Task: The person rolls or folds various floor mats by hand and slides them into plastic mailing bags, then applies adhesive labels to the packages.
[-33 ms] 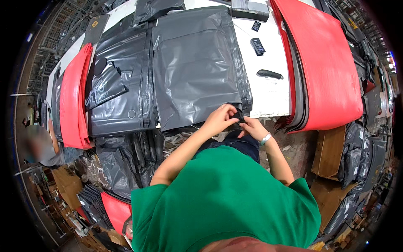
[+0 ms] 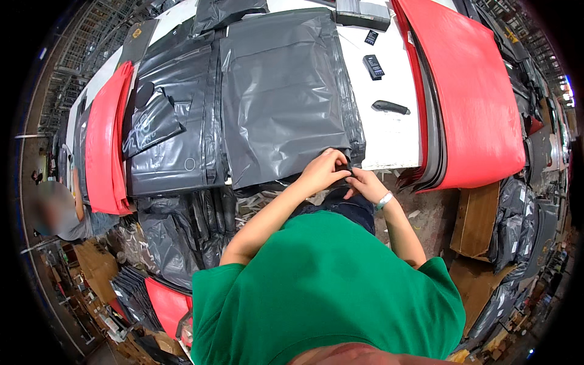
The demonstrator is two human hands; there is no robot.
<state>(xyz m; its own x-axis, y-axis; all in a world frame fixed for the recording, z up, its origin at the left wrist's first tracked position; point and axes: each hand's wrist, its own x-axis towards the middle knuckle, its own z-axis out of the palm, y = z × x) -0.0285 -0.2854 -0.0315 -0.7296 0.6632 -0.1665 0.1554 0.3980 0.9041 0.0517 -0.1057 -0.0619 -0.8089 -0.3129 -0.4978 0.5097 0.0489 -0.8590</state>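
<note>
A large dark grey plastic bag lies flat on top of a stack of similar bags, right in front of me. At its near right corner, my left hand pinches a small piece of black plastic. My right hand, with a pale band at the wrist, closes on the same piece from the other side. The fingertips almost meet and cover most of it, so I cannot tell whether it is part of the bag. Beyond the hands, a black-handled utility knife rests on the white table.
Red sheets with grey ones beneath are piled on the right; another red pile stands left. Two small black packs lie behind the knife. A folded black printed bag sits on the left stack. Cardboard boxes stand lower right.
My fingers have shifted slightly on the black plastic, and less of it shows between them. The rest of the table looks the same.
</note>
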